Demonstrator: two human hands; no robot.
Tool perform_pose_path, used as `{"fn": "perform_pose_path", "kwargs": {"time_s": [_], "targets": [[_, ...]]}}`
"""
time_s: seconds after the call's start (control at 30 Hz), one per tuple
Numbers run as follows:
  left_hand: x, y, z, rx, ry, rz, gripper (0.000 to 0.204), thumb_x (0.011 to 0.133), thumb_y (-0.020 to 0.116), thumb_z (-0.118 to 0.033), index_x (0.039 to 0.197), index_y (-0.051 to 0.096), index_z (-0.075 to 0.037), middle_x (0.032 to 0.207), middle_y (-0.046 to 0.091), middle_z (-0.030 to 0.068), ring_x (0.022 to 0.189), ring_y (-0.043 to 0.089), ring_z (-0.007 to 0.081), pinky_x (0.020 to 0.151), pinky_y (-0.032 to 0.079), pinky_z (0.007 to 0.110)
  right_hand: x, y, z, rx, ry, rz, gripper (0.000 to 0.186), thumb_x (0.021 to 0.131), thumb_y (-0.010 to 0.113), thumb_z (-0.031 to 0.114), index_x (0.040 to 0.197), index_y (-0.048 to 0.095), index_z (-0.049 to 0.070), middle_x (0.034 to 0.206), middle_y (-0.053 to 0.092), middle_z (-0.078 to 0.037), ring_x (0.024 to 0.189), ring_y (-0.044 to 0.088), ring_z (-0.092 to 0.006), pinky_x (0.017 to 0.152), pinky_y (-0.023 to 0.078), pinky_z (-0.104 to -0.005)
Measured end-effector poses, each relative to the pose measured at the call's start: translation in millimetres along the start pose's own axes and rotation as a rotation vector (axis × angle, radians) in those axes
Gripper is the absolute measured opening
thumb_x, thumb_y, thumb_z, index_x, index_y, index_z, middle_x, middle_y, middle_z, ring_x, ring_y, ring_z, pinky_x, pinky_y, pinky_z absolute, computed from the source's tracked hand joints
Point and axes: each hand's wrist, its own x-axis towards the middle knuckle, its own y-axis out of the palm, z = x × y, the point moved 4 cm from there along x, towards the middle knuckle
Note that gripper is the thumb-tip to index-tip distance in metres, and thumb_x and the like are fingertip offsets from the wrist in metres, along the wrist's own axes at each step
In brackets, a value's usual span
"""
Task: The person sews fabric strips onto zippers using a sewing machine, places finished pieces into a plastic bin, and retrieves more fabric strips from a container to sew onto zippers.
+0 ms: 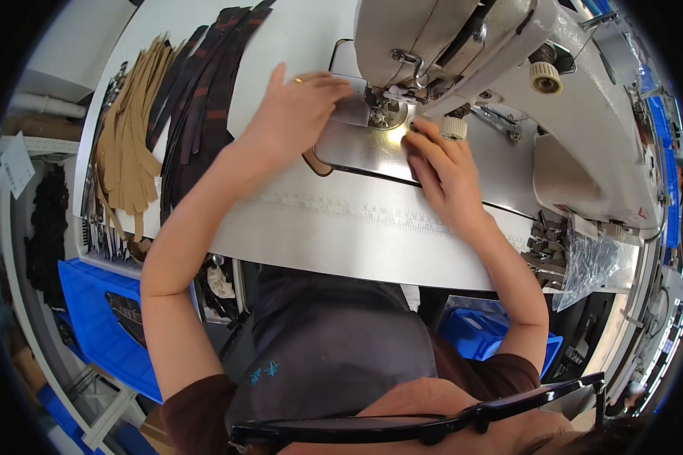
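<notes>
A white sewing machine fills the top of the view, its lamp lighting the metal bed by the presser foot. My left hand is left of the needle area, fingers stretched out over the metal plate and slightly blurred; I see nothing in it. A ring is on one finger. Right of the presser foot, my right hand has its fingers bent and drawn together low over the plate, below a ridged cream knob. Anything between those fingertips is too small or hidden to make out.
Tan strips and dark strips with reddish bands lie at the table's left. Small brown pieces and a clear plastic bag sit at the right. A ruler scale crosses the front; a blue bin stands below left.
</notes>
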Motion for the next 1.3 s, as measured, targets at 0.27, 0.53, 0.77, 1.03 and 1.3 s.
{"fn": "perform_pose_path", "kwargs": {"time_s": [0.27,0.53,0.77,1.03,1.3], "targets": [[107,75,126,-0.65,-0.39,0.051,0.04,0.086,0.058,-0.035,0.116,0.062,-0.009,0.098,0.065,0.0115,0.091,0.059,0.024,0.086,0.038,0.047,-7,-5,0,0.109,0.11,-0.022,0.021,0.08,0.066,0.005,0.101,0.065,0.002,0.111,0.061,-0.013,0.109,0.053,-0.033,0.091,0.043,-0.0404],[156,113,68,-0.178,-0.405,-0.448,0.029,0.082,0.062,-0.026,0.101,0.066,-0.005,0.093,0.067,0.0154,0.09,0.063,0.0292,0.084,0.043,0.043,-8,-6,-6,0.048,0.08,-0.014,0.019,0.081,0.065,0.004,0.1,0.067,0.003,0.109,0.062,-0.013,0.107,0.054,-0.0321,0.091,0.042,-0.039],[45,-16,96,-1.57,-0.703,-0.929,0.02,0.081,0.069,-0.011,0.095,0.058,-0.003,0.084,0.062,0.0069,0.073,0.059,0.0167,0.073,0.048,0.035,-13,-3,12,-0.046,-0.054,0.025,0.031,0.079,0.066,0.005,0.11,0.063,0.003,0.118,0.06,-0.014,0.102,0.056,-0.0314,0.089,0.042,-0.0395],[-160,-32,-98,-2.235,-1.09,-0.027,0.037,0.096,0.055,-0.019,0.13,0.049,-0.004,0.119,0.057,0.0029,0.11,0.054,0.011,0.092,0.046,0.028,6,31,107,0.021,-0.224,0.142,0.076,0.059,0.065,-0.008,0.131,0.045,-0.002,0.134,0.049,-0.018,0.122,0.047,-0.0362,0.098,0.039,-0.0462],[-157,-153,9,-0.954,-0.5,0.349,0.018,0.085,0.065,-0.017,0.096,0.071,-0.004,0.086,0.071,0.0042,0.075,0.067,0.0132,0.067,0.053,0.028,-3,25,70,-0.31,-0.24,0.03,0.047,0.075,0.061,0.008,0.122,0.059,0.009,0.127,0.055,-0.011,0.107,0.053,-0.0301,0.091,0.041,-0.042]]}}
